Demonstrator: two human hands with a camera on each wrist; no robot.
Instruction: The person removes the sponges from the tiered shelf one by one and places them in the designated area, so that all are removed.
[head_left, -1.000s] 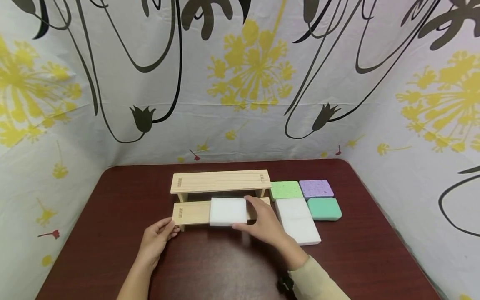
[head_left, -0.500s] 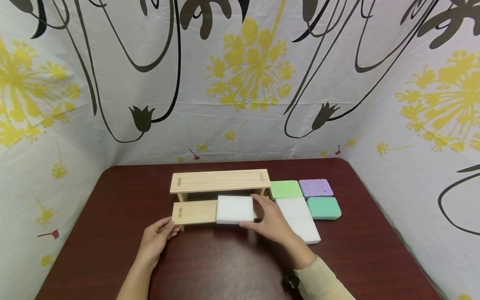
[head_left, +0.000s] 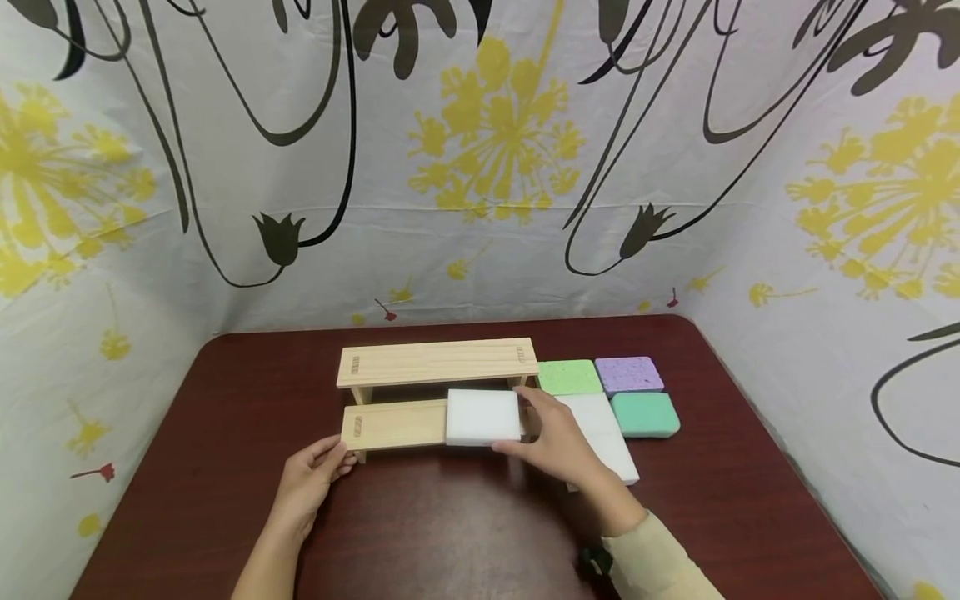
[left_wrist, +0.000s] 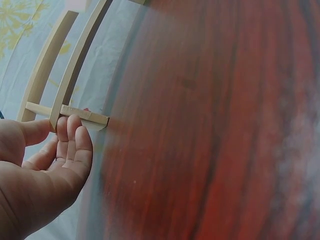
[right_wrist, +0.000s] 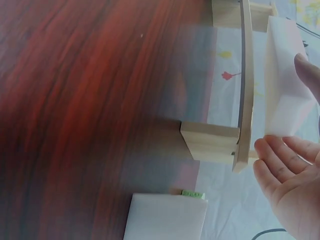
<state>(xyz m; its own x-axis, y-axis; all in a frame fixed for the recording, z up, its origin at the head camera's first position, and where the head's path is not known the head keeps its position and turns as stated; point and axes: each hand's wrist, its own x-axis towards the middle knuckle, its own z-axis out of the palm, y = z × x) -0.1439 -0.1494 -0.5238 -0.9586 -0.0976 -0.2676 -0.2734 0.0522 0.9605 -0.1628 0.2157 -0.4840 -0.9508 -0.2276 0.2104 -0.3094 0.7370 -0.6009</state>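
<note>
A two-step wooden shelf stands on the table, its upper board [head_left: 438, 362] behind its lower board [head_left: 397, 425]. With thumb and fingers my left hand [head_left: 309, 483] pinches the front left corner of the lower board; the left wrist view shows the fingers [left_wrist: 84, 142] beside the shelf's leg [left_wrist: 87, 117]. On the right part of that board lies a white sponge block [head_left: 483, 415], flat. My right hand [head_left: 558, 442] holds it from the right, thumb at the near edge and fingers at the far right corner. In the right wrist view the thumb [right_wrist: 309, 72] presses the block.
Right of the shelf lie a green sponge [head_left: 570, 377], a purple sponge [head_left: 630, 374], a teal sponge [head_left: 647, 415] and white blocks [head_left: 603, 433], partly behind my right hand. The dark red table [head_left: 442, 525] meets a patterned cloth [head_left: 480, 283] at the back and sides.
The white sponge block has slid right along the lower board with my right hand, baring more wood on the left. My left hand keeps its hold on the shelf corner.
</note>
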